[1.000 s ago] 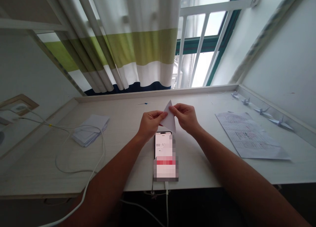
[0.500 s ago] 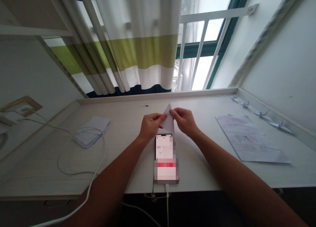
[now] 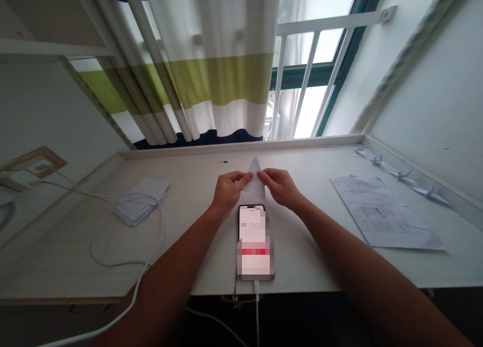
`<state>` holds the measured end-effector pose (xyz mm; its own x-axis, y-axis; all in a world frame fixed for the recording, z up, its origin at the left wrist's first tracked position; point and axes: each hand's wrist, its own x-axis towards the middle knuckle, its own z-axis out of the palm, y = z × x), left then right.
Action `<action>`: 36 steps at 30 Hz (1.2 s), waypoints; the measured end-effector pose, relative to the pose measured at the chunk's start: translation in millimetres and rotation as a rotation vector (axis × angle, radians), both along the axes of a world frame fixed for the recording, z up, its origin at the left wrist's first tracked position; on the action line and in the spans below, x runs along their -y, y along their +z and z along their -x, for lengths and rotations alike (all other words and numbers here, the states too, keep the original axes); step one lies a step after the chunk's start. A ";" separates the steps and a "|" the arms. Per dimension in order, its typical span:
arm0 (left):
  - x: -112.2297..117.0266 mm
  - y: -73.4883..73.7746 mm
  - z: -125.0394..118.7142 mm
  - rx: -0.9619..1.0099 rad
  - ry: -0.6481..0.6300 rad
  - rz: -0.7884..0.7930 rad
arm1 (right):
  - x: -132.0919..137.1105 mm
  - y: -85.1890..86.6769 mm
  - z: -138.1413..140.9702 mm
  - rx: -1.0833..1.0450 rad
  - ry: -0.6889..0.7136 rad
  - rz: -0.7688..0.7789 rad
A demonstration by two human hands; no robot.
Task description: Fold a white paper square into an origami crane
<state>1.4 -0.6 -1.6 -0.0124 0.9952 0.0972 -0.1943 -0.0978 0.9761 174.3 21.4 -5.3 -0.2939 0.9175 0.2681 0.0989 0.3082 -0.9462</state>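
Head view, surroundings. I see a pale wooden desk (image 3: 75, 246) set against a window. A striped curtain (image 3: 211, 75) hangs behind it on the left, and a white window rail (image 3: 320, 22) runs behind it on the right.

A phone (image 3: 254, 241) lies flat at the near edge, directly below the hands, with a cable plugged into its near end. A stack of white sheets (image 3: 141, 206) lies on the left half of the desk. A white cable (image 3: 124, 236) loops across that stack and runs up to a wall socket (image 3: 32, 165). A printed sheet (image 3: 385, 213) lies flat on the right half. Small paper cranes (image 3: 400, 175) stand in a row along the right wall, well apart from the hands. Nothing stands between the camera and the hands; both forearms are in full view.

Head view, hands. The left hand (image 3: 228, 191) and the right hand (image 3: 279, 186) each pinch the folded paper (image 3: 255, 183) between thumb and forefinger, one at either slanted edge. The paper is a white triangle with its point up, held just above the desk and just beyond the top of the phone.

Head view, change against the frame one second back.
- The lower edge of the paper overlapped the top of the phone then; the phone's top edge now shows clear.
- The fingertips have closed in nearer to each other.
- The view has shifted slightly; the things on the desk lie as they did.
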 end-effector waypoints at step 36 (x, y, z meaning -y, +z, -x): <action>-28.6 16.4 48.9 0.050 0.463 -0.167 | 2.8 0.4 0.6 0.273 -0.029 -0.102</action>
